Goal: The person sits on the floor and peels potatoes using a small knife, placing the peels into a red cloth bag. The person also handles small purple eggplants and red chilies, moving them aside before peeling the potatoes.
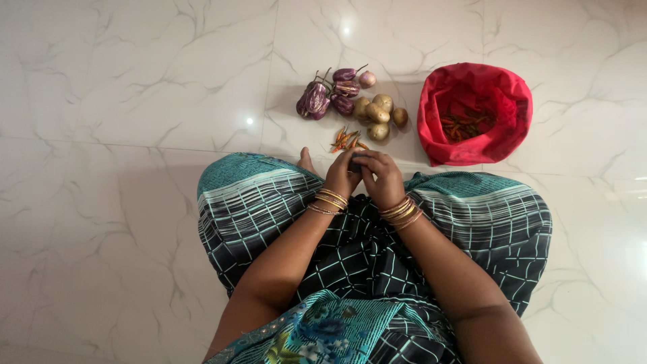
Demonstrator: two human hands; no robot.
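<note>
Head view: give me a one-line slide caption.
Seated person's hands, left and right, meet over the lap; chillies, aubergines, potatoes and red bag ahead.

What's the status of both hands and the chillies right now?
Left hand and right hand together, pinching something small. Small orange-red chillies piled just ahead. Nothing between.

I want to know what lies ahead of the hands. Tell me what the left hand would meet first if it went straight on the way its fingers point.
Probably the small pile of red and orange chillies on the floor, just beyond the left hand. The aubergines and potatoes lie farther along. Depth is hard to judge from above.
</note>
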